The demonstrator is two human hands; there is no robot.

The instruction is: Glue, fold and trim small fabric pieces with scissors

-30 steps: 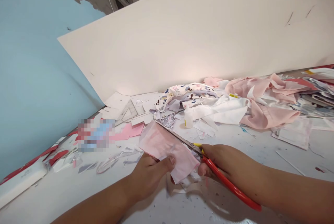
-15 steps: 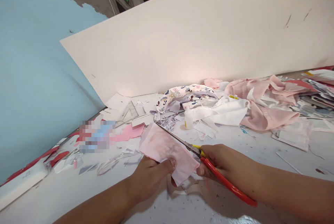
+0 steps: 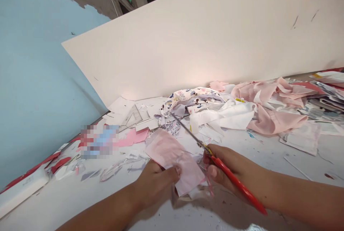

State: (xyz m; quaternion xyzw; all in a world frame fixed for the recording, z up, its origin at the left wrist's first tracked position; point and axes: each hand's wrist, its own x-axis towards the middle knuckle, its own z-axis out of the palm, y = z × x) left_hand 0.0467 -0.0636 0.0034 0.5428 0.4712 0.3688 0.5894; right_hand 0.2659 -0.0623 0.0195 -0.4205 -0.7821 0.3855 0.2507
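My left hand (image 3: 158, 180) pinches a pale pink piece of fabric (image 3: 172, 152), thumb on top and the other fingers underneath. My right hand (image 3: 228, 170) grips scissors (image 3: 233, 180) with red and yellow handles. Their blades point up and to the left, look closed, and stand just off the fabric's right edge. A thin pinkish strip (image 3: 209, 186) hangs between the fabric and my right hand. Beyond the blades lies a heap of shredded scraps (image 3: 173, 127), with a floral cloth (image 3: 199, 94) behind it.
Pink cloth (image 3: 279, 119) and white cloth (image 3: 236, 114) lie crumpled at the back right. A clear set square (image 3: 133, 115) rests among papers at the back left, near pink paper (image 3: 134, 136). A pale panel (image 3: 188, 44) rises behind the table, and a white box-like object (image 3: 24, 189) sits at left.
The scissor blades have come away from the fabric's long edge, shifting right and closing. A thin strip now dangles by my right hand. My left hand stays nearly still on the fabric.
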